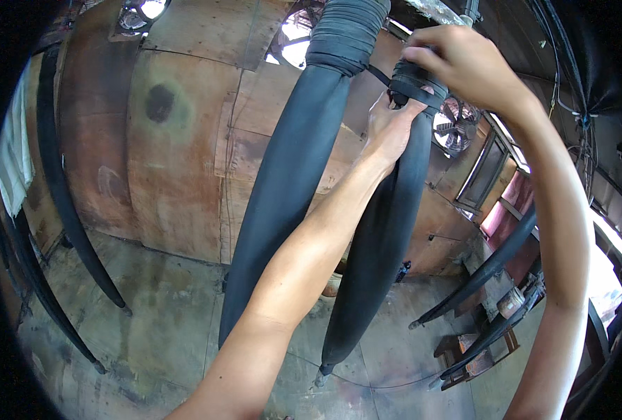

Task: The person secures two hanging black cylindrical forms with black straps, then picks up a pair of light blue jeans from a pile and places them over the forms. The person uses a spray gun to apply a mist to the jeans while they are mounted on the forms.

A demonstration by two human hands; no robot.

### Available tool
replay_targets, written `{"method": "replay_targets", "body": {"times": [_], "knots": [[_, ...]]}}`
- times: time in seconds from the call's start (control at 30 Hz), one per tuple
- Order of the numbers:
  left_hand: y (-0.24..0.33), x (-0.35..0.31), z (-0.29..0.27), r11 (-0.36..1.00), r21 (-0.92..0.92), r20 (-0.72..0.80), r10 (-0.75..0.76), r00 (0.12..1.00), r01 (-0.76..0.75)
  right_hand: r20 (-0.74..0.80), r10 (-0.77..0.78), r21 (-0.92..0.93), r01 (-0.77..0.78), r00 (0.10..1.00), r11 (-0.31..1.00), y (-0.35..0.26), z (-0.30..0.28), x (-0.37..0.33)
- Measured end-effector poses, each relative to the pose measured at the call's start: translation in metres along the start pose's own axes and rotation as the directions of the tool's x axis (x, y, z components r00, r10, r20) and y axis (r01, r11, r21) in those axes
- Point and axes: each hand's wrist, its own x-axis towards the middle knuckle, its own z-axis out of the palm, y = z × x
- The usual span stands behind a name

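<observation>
Two long black rubber tubes hang from above, their upper ends bound in layers of black strip. The wider tube is on the left, with a thick binding around its top. My left hand is closed on the neck of the narrower tube, its thumb pressed against a black rubber strip that wraps around it. Above it, my right hand is closed at the wrapped upper part, fingers curled inward. What the right fingers grip is hidden. A band runs between the two bindings.
More dark tubes hang at the left and the right. Behind stands a brown panelled wall with fans. A pale cloth hangs at far left. A white bucket and a wooden stool are at lower right.
</observation>
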Motion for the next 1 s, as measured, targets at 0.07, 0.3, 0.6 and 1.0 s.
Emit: {"method": "replay_targets", "body": {"times": [0.07, 0.3, 0.6, 1.0], "knots": [[-0.003, 0.004, 0.002, 0.997, 0.000, -0.031, 0.077, 0.997, -0.077, 0.079, -0.001, -0.335, 0.028, 0.997, 0.942, -0.004, 0.018, 0.010], [-0.015, 0.015, 0.001, 0.940, 0.246, -0.141, 0.274, 0.951, -0.235, 0.280, -0.268, -0.519, 0.380, 0.922, 0.766, 0.011, 0.043, 0.021], [-0.006, 0.017, -0.015, 0.911, 0.321, -0.130, 0.313, 0.941, -0.259, 0.332, -0.115, -0.392, 0.248, 0.936, 0.886, 0.012, 0.065, 0.037], [0.007, 0.014, -0.021, 0.825, 0.502, -0.089, 0.348, 0.933, -0.260, -0.067, -0.198, -0.355, 0.162, 0.978, 0.921, -0.009, 0.049, 0.016]]}}
